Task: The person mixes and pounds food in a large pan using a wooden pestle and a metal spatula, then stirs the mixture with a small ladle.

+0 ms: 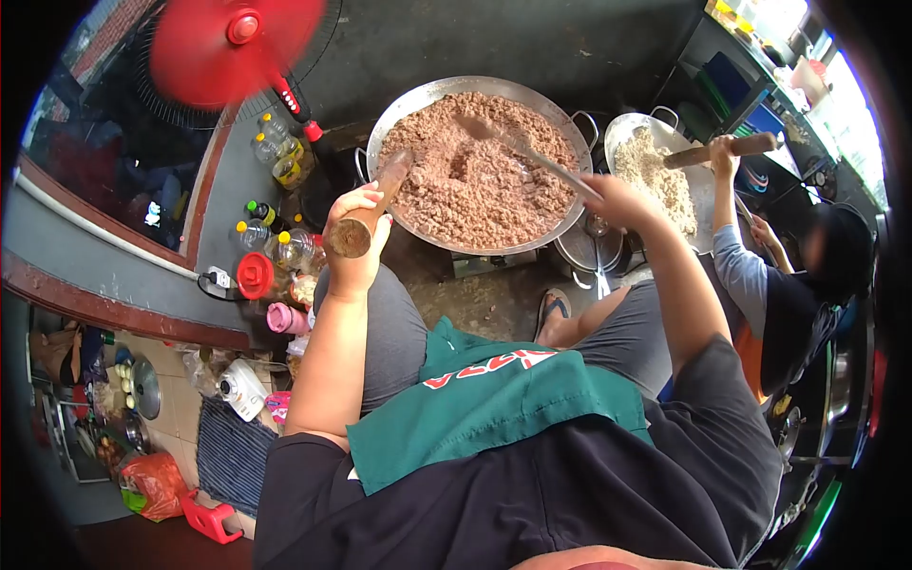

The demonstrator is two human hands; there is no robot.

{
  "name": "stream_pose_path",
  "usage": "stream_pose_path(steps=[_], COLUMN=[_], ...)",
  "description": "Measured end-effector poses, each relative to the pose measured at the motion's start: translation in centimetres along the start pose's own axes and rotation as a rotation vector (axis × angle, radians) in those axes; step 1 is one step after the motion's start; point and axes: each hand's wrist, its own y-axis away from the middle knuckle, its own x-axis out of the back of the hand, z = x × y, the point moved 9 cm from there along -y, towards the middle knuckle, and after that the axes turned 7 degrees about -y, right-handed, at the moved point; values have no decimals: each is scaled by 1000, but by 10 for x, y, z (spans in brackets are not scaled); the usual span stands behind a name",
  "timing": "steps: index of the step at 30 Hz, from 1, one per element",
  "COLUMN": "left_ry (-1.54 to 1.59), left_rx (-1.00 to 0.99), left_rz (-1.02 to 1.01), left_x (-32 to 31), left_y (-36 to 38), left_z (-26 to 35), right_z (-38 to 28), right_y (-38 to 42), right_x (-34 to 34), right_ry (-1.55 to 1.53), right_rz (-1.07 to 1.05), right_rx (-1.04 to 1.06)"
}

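A large metal wok (378,122) with two loop handles holds a heap of brown, crumbly, minced-looking food (456,204). My left hand (357,228) is closed around a thick wooden stick (389,180), its blunt end toward me and its far end over the wok's left rim. In my right hand (613,201) is the handle of a long spatula (541,160); it crosses the right rim, and its flat blade rests in the food near the far side. The fingers of my right hand are partly hidden.
At right, a co-worker (793,271) holds another wooden stick (722,150) over a wok of pale crumbly food (655,176). A pot with a ladle (598,249) stands between. A red fan (242,38) spins upper left; bottles (285,157) line the ledge.
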Motion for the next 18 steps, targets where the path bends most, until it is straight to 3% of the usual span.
stream_pose_path(steps=[2,7,11,18], left_ry=[0,-11,-26,-6], left_rx=[-1,-3,-9,26], left_rz=[-4,4,-12,-13], left_x=[-1,-3,-6,-7], left_y=[1,2,2,3], left_z=[0,-1,3,0], right_z=[37,25,-4,-2], right_y=[-61,-113,-84,-9], right_x=[-19,-48,-47,-15], right_ry=[115,495,619,604], right_rz=[-7,-170,-338,-421], right_rx=[-119,-37,44,-56])
